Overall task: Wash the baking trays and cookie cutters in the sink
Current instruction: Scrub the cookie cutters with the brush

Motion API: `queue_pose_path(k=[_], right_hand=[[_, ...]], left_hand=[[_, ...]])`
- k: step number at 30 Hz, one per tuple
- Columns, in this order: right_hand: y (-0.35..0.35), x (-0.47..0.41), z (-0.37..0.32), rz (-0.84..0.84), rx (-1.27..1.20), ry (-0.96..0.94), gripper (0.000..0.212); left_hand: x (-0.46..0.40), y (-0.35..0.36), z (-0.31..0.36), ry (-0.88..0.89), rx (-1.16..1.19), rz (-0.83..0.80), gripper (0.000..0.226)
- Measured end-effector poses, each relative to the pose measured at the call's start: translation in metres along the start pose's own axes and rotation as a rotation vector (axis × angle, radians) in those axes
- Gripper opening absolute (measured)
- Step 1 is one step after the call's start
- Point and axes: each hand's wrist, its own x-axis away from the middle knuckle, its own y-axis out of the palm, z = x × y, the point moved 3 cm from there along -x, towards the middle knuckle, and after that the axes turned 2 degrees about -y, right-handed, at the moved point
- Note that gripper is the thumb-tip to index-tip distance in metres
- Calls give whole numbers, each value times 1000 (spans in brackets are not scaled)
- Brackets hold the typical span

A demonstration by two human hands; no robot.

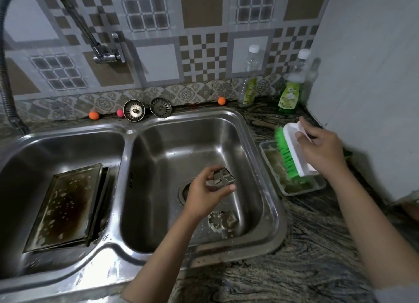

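A double stainless-steel sink point(127, 132) set in a dark granite tabletop point(306, 257) holds stained baking trays point(65, 205) in its left basin and two cookie cutters point(223, 220) on the floor of its right basin. Over the right basin, the left hand point(204, 193) grips another cookie cutter point(221, 178). The right hand point(322, 148) clasps a green-bristled scrub brush point(292, 150) above a small tabletop container point(292, 168).

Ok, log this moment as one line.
left hand: holds metal cookie cutter above right basin | right hand: grips white green-bristled scrub brush above clear plastic tray | stained baking trays: left basin
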Motion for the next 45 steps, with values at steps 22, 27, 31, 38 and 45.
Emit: queue_pose_path(k=[22,27,31,38,45], right_hand=[[63,64,-65,-284,-347,-295,42],[70,64,-65,-312,-422,-231,38],[80,59,-71,-242,-340,-174,36],[91,65,-69,-350,-325,-90,38],[94,57,-73,-284,-235,-92,37]], left_hand=[[20,-22,46,43,441,-48,44],[18,-33,52,201,74,34,60],[26,-22,55,314,-47,25,66],[23,-44,55,364,-289,168,65],[31,-29,58,409,-474,136,67]])
